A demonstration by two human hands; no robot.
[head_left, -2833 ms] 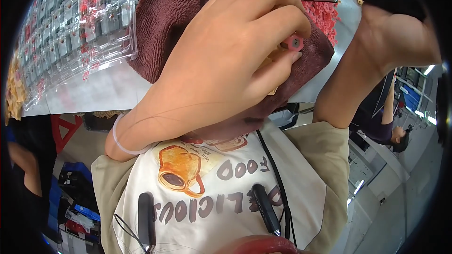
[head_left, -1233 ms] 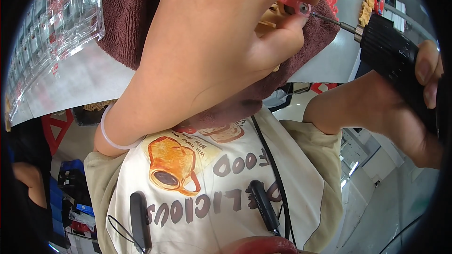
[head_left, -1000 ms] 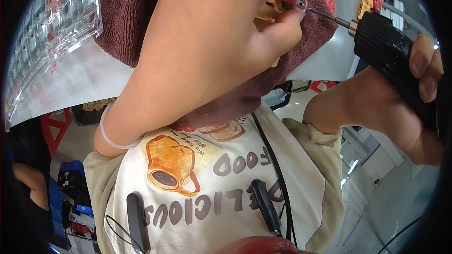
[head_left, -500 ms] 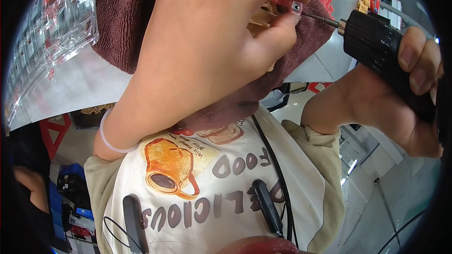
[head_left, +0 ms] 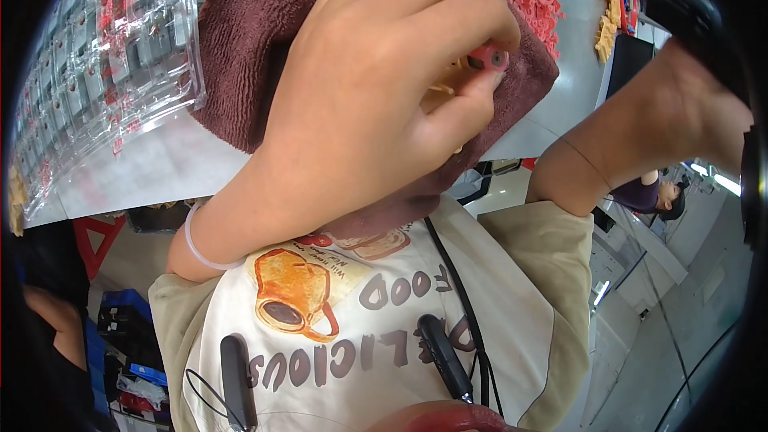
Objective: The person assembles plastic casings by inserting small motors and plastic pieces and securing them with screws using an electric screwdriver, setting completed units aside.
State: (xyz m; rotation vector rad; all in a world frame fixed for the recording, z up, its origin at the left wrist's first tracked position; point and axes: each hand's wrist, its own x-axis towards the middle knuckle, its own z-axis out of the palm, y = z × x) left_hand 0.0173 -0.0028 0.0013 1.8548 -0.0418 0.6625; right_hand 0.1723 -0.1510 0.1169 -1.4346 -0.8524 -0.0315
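Observation:
My left hand (head_left: 400,72) is closed round a small red-pink plastic part (head_left: 488,58) with a round hole in its end face. Pale tan plastic pieces (head_left: 442,90) show between thumb and palm; how they join the red part is hidden. Beneath the hand lies a dark maroon towel (head_left: 252,40). At the upper right, apart from the part, my right hand (head_left: 712,108) holds a black electric screwdriver (head_left: 688,0). Its thin metal shaft points left along the top edge. The fingers on its grip are mostly out of sight.
Clear plastic blister trays (head_left: 120,56) are stacked on the light table (head_left: 172,160) at left. Pink-red parts (head_left: 538,20) lie heaped beyond the towel, with tan parts (head_left: 606,16) farther right. A person (head_left: 652,192) is in the background at right; another's arm shows at lower left.
The screwdriver's tip has come away from the red part, and my right hand has lifted it up toward the upper right. My left hand has shifted slightly, still gripping the part.

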